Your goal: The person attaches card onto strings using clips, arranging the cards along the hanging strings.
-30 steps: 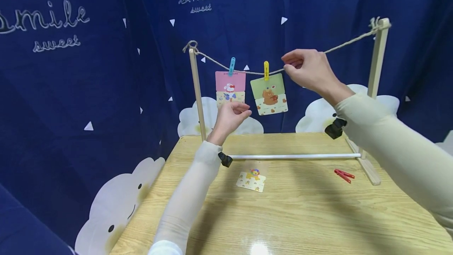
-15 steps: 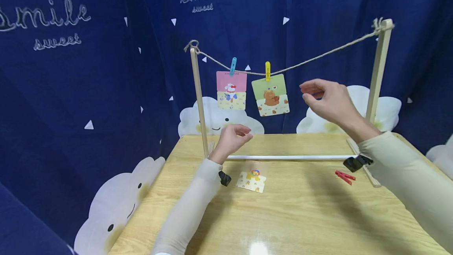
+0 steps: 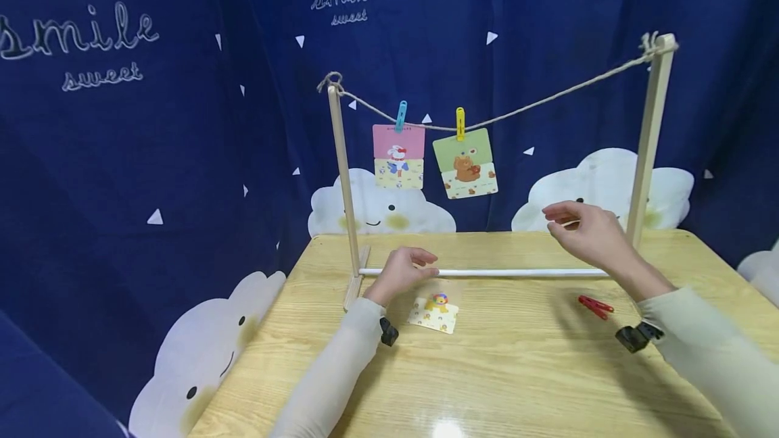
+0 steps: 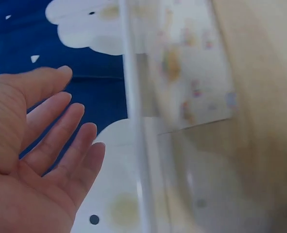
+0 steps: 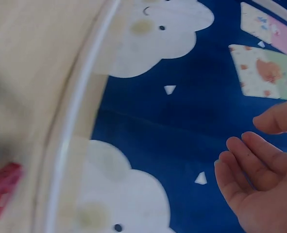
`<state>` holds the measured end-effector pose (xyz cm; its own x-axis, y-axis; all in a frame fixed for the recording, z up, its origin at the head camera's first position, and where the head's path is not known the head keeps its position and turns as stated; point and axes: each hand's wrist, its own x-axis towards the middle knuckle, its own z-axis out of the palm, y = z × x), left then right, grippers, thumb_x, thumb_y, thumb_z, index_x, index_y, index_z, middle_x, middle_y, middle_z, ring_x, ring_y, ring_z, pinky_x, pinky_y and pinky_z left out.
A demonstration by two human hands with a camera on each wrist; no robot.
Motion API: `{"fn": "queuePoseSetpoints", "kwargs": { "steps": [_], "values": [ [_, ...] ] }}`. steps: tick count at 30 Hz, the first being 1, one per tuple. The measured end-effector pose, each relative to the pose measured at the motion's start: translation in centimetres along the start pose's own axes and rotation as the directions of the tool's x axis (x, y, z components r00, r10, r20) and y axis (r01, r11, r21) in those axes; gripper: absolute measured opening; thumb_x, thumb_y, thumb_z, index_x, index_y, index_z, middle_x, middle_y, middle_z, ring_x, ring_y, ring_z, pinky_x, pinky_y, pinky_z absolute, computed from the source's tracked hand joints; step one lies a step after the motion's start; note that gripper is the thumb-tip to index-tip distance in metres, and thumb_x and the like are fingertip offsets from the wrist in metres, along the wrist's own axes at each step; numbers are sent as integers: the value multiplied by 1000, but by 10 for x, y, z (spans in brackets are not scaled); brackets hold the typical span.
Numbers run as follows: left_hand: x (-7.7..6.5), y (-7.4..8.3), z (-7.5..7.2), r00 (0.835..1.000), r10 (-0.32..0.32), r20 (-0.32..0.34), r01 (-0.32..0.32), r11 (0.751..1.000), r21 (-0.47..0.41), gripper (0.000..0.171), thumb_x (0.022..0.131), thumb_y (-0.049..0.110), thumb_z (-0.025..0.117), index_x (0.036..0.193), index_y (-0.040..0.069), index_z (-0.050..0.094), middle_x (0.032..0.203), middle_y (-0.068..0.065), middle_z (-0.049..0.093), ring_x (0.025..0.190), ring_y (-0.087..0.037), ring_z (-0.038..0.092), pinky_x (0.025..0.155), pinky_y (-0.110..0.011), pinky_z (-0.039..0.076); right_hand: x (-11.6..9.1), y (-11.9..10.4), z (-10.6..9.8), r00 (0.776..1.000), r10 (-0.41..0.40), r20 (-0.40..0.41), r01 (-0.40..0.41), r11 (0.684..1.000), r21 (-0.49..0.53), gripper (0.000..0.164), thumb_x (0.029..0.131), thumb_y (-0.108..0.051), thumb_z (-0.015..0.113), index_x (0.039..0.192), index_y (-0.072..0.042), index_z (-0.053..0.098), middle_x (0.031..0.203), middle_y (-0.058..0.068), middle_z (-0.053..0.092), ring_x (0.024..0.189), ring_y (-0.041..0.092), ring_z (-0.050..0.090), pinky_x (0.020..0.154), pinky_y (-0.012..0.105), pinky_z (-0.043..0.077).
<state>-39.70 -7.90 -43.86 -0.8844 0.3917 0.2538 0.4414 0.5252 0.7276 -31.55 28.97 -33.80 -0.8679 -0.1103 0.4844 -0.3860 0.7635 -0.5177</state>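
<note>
Left of centre, the pink card (image 3: 398, 144) hangs from the rope (image 3: 556, 95) by a blue peg (image 3: 402, 115). Below it, my left hand (image 3: 402, 272) has nothing in it, fingers loosely bent, near the lion card (image 3: 433, 318), which lies flat on the bench (image 3: 487, 377) at lower centre. Higher up, the green card (image 3: 465, 164) hangs slightly tilted under a yellow peg (image 3: 460, 124). At centre right, my right hand (image 3: 593, 235) hovers, fingers curved and holding nothing, above the red peg (image 3: 596, 306) on the bench. I judge myself between hangings, two cards up and one left; the next move seems to call for lifting the lion card by its edge and pinching up the red peg.
</note>
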Motion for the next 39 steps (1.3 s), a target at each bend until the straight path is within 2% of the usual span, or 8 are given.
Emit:
{"fn": "queuePoseSetpoints", "kwargs": {
  "steps": [4,7,11,14,19,26,33,39],
  "values": [
    [-3,-6,8,998,-16,55,15,1000,14,28,91,22,81,116,11,78,119,-6,76,114,-27,67,94,-36,54,-13,20,6,1000,-9,2,9,1000,-8,27,99,-19,65,121,-5,72,108,18,76,92,35,75,73,23,53],
    [-6,-9,12,996,-38,77,37,999,18,31,90,24,82,118,12,78,121,-1,75,115,-26,67,95,-38,54,-23,33,10,1000,-12,-2,12,1000,5,26,98,-16,66,120,-3,72,107,18,76,91,21,73,72,16,51],
    [-7,-12,14,993,-37,116,37,999,1,34,90,24,82,121,10,77,125,-2,74,114,-28,69,95,-38,56,-34,50,15,999,24,36,-25,999,31,27,98,-17,67,120,-1,71,109,20,75,93,22,72,69,18,52],
    [-8,-14,14,987,-34,159,39,999,-31,35,91,21,82,122,7,76,127,-9,73,111,-30,70,90,-34,58,-42,63,20,995,64,77,-67,997,34,29,98,-17,68,120,0,71,110,22,75,95,36,73,68,23,53],
    [-8,-14,16,977,-40,208,51,998,-46,37,91,17,82,125,5,74,124,-14,73,107,-24,72,85,-31,58,-55,85,28,987,106,123,-109,994,13,28,97,-15,70,120,1,72,109,20,75,94,31,73,69,23,53],
    [-9,-14,18,964,-68,258,68,998,10,47,88,19,85,131,4,71,123,-10,74,115,-24,71,94,-32,56,-71,98,27,971,136,195,-138,990,-4,29,92,-18,74,116,-1,75,110,21,75,97,35,72,68,27,55],
    [-13,-14,18,958,-56,280,58,998,0,46,89,17,84,130,3,71,131,-8,71,118,-21,69,97,-29,54,-81,108,24,958,145,248,-138,989,-46,35,92,-18,76,120,2,73,116,24,72,104,42,69,75,31,54],
    [-14,-17,17,959,-36,281,36,999,5,42,88,10,84,127,2,72,132,-10,70,116,-22,70,97,-31,55,-88,115,24,945,147,293,-143,989,-36,39,88,-15,80,119,7,70,110,23,73,92,28,70,68,26,52]
  ]
}}
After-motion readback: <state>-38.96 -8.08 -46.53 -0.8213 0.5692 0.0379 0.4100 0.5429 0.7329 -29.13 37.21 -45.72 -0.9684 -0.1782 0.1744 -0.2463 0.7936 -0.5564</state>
